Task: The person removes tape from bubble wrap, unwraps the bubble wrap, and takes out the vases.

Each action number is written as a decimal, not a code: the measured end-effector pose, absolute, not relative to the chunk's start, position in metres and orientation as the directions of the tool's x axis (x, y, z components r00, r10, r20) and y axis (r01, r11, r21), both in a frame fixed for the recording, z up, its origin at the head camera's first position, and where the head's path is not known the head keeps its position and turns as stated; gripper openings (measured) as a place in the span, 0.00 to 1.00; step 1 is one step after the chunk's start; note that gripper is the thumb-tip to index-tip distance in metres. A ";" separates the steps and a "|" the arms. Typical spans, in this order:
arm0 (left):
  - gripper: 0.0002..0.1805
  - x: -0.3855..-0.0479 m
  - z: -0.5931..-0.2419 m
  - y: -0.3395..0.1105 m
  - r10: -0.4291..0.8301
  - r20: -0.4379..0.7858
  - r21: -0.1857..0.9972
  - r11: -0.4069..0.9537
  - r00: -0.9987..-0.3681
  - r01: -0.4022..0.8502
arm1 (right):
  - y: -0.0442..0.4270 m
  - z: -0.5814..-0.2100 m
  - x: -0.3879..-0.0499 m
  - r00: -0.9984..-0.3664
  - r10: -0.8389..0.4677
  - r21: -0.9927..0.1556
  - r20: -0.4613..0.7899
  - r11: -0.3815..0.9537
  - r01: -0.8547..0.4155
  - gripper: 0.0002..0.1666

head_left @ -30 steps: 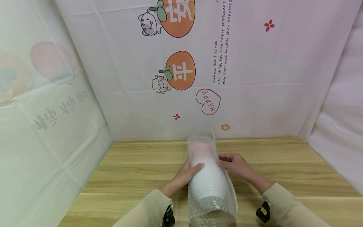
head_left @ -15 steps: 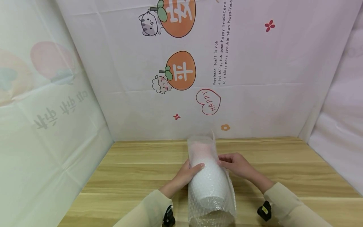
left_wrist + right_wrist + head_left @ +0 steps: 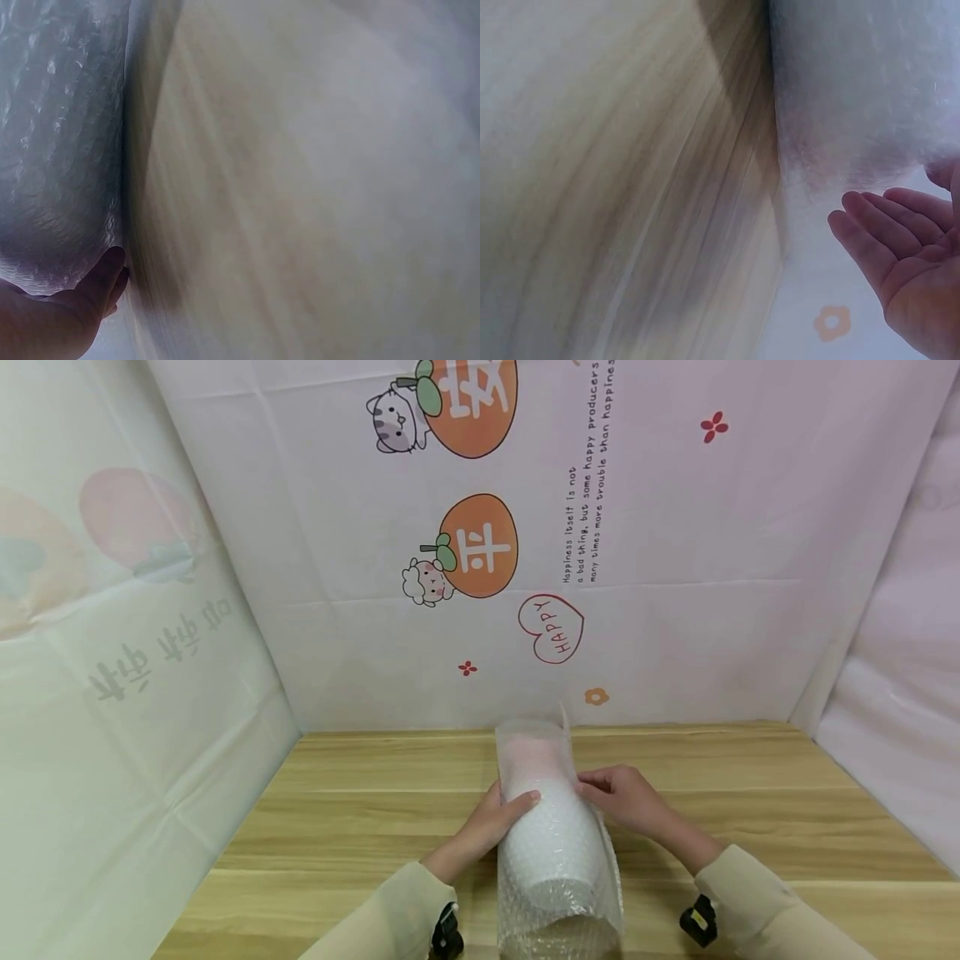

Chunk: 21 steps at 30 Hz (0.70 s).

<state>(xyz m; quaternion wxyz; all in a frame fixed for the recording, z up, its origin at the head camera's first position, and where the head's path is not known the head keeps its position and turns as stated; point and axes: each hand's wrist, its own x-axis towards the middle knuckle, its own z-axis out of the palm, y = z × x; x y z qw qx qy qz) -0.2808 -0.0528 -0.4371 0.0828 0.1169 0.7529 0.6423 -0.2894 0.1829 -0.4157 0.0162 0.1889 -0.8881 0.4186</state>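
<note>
A white, vase-like thing lies on the table inside clear bubble wrap, its narrower far end looking pinkish through the film. My left hand grips its left side, thumb over the top and fingers down the flank, as the left wrist view also shows. At the right side is my right hand, its thumb touching the wrap. In the right wrist view the right hand's fingers are gently bent beside the wrap, with nothing seen held between them and the thumb. The wrap's near end hangs loose and hollow.
The wood-grain table ends at a white printed cloth behind the wrapped thing. More cloth hangs at the left and right. Black wrist devices sit by both sleeves.
Both hands and the wrapped thing stay nearly in place. The loose right edge of the bubble wrap has drawn in slightly to the left.
</note>
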 end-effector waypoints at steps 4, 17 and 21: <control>0.38 -0.276 -0.433 -0.053 0.290 0.041 0.984 0.152 -0.956 0.089 | 0.182 -0.418 -0.290 -0.928 -0.319 -0.731 0.192 0.584 -0.352 0.21; 0.41 -0.293 -0.457 -0.055 0.299 0.045 0.986 0.143 -0.953 0.091 | 0.181 -0.421 -0.289 -0.925 -0.308 -0.729 0.224 0.577 -0.369 0.19; 0.41 -0.292 -0.456 -0.056 0.305 0.052 0.986 0.138 -0.951 0.098 | 0.181 -0.422 -0.289 -0.926 -0.307 -0.738 0.221 0.568 -0.364 0.20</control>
